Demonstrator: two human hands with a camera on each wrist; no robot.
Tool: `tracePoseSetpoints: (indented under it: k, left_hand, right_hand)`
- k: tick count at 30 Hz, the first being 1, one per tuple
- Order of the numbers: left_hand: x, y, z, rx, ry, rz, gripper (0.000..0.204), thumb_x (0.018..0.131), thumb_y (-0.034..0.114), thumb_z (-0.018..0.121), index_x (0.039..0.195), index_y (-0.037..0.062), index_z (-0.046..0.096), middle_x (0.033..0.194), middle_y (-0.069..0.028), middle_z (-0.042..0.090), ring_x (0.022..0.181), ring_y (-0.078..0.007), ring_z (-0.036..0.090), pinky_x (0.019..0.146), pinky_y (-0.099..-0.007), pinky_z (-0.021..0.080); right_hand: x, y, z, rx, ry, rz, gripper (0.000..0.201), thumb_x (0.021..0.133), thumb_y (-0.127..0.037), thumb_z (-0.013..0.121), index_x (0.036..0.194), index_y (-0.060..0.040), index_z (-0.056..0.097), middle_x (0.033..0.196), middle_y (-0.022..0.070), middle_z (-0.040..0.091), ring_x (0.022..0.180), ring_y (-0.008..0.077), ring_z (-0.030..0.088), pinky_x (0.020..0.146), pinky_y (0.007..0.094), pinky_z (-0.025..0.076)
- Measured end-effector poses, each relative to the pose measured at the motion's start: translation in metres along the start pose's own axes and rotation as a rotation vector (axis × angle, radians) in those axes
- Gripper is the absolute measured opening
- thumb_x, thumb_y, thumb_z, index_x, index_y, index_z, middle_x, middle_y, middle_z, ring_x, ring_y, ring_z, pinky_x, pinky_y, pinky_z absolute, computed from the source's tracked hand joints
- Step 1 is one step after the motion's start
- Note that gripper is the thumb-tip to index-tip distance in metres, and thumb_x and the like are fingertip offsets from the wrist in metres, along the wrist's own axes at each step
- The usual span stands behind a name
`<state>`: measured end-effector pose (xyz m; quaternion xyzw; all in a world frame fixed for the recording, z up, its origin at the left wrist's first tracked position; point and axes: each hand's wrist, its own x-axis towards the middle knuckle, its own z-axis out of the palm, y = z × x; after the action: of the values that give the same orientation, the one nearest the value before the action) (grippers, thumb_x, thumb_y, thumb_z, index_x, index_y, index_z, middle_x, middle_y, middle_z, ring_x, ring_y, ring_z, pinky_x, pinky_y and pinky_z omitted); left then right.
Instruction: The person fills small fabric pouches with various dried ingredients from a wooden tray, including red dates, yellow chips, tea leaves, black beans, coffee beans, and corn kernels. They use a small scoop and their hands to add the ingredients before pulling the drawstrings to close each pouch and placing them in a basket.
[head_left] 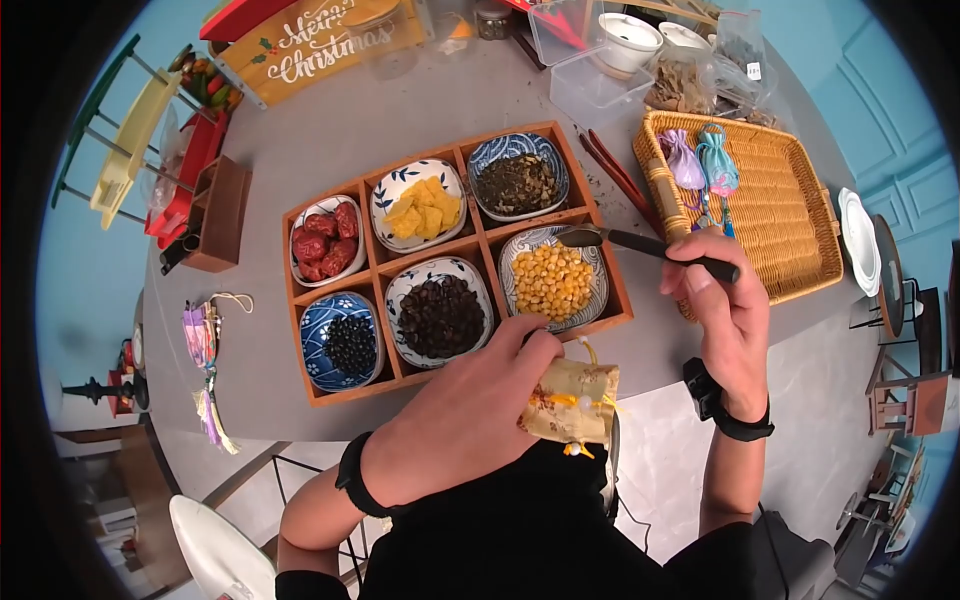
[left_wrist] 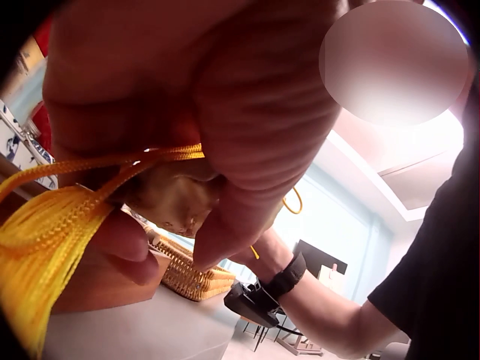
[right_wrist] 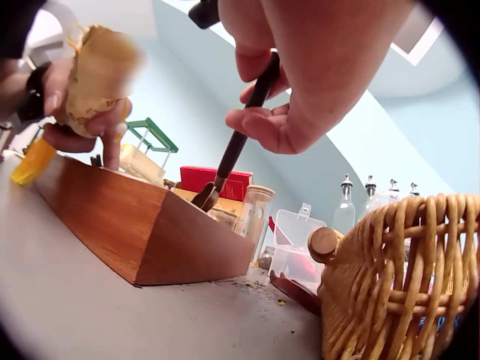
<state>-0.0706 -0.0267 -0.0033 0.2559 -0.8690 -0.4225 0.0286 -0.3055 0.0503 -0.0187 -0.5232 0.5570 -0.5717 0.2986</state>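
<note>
My left hand (head_left: 450, 410) holds a yellow patterned drawstring pouch (head_left: 572, 402) just in front of a wooden compartment box (head_left: 428, 155). Yellow cords and a tassel (left_wrist: 49, 255) hang from the pouch in the left wrist view. Between thumb and fingers, my right hand (head_left: 728, 300) grips the black handle of a spoon (head_left: 655, 245). The spoon's bowl is at the back of a patterned dish (head_left: 597, 277) of yellow corn kernels (head_left: 550, 283), in the box's near right compartment. In the right wrist view, the spoon (right_wrist: 238, 142) slants down over the box's edge.
Other dishes in the box hold red dates (head_left: 325, 240), yellow pieces (head_left: 425, 208), dried leaves (head_left: 520, 185), dark pieces (head_left: 440, 315) and black beans (head_left: 350, 345). A wicker basket (head_left: 790, 215) with two pouches stands right; red tongs (head_left: 620, 180) lie between. Another pouch (head_left: 201, 335) lies left.
</note>
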Motion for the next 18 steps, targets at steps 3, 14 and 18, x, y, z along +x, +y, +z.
tracePoseSetpoints:
  k: [3,14,18]
  left_hand:
    - [0.006,0.002,-0.003,0.025,-0.017,-0.068,0.042,0.078,0.016,0.073,0.11,0.0048,0.048,0.136,-0.0209,0.046,0.099,-0.0444,0.06,0.082,-0.0461,0.05]
    - [0.01,-0.004,-0.002,-0.043,0.041,0.036,0.04,0.078,0.008,0.066,0.111,-0.0007,0.045,0.124,-0.0235,0.052,0.094,-0.0479,0.058,0.079,-0.0477,0.051]
    - [-0.003,-0.014,0.0,-0.121,0.186,0.03,0.058,0.069,0.012,0.081,0.116,0.0043,0.048,0.132,-0.018,0.053,0.11,-0.0335,0.061,0.09,-0.0375,0.05]
  right_hand:
    - [0.001,-0.002,-0.003,-0.044,-0.048,0.04,0.016,0.095,-0.001,0.049,0.109,-0.001,0.057,0.093,0.0047,0.054,0.083,0.0106,0.051,0.076,0.0246,0.042]
    - [-0.017,0.014,0.029,0.176,0.301,0.357,0.02,0.1,-0.015,0.049,0.103,0.0015,0.058,0.076,0.0031,0.061,0.063,0.007,0.054,0.06,0.0209,0.043]
    - [-0.022,0.02,0.034,0.287,0.4,0.381,0.021,0.1,-0.017,0.048,0.104,0.0021,0.058,0.074,0.0058,0.061,0.061,0.0098,0.055,0.059,0.0229,0.044]
